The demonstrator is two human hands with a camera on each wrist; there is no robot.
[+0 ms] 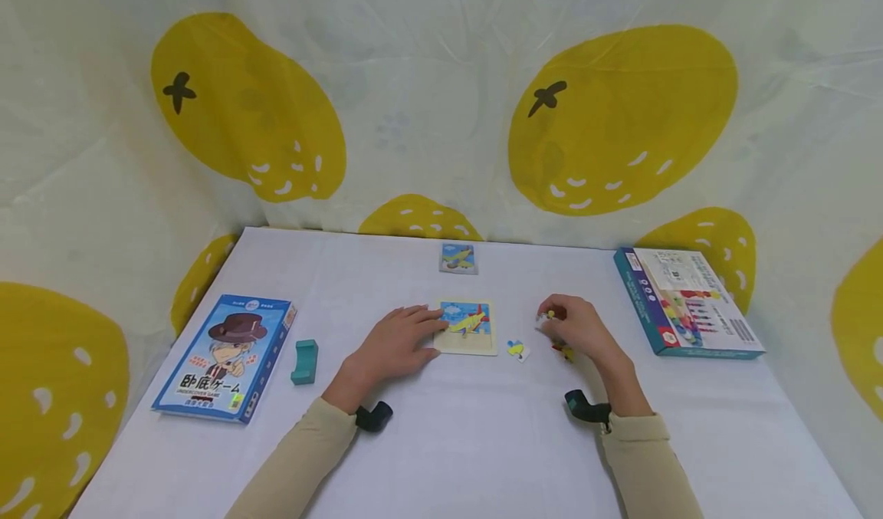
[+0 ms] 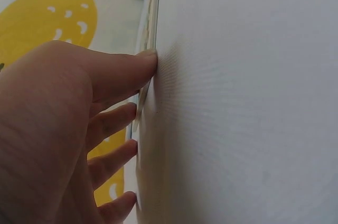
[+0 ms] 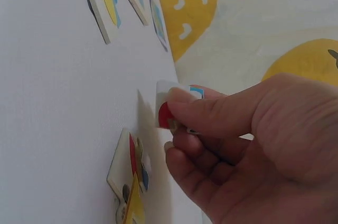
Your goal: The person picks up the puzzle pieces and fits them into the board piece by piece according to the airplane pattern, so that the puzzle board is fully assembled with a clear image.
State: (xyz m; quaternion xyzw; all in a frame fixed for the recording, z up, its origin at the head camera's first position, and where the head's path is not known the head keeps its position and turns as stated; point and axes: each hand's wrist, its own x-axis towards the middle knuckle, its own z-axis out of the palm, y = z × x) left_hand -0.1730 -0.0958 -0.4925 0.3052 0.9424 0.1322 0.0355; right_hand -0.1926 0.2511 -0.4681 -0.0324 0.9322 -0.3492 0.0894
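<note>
A square jigsaw board (image 1: 476,344) with a yellow airplane picture lies on the table in the head view, its lower part bare wood. My left hand (image 1: 400,343) rests against its left side, fingers extended, with the index fingertip over the picture and the thumb (image 2: 134,68) at the edge. Over to the right, my right hand (image 1: 579,327) pinches a puzzle piece (image 3: 165,93) between thumb and fingers; white, red and blue show on it. Below that hand lie red-and-yellow puzzle pieces (image 1: 564,353), partly covered. Another yellow, blue and white piece (image 1: 517,349) sits between board and right hand.
A small airplane picture card (image 1: 458,258) lies behind the board. At left are a blue game box (image 1: 221,358) and a green block with a notch (image 1: 304,362). A flat teal-and-white box (image 1: 690,300) lies at far right. Patterned cloth (image 1: 428,120) hangs behind the table.
</note>
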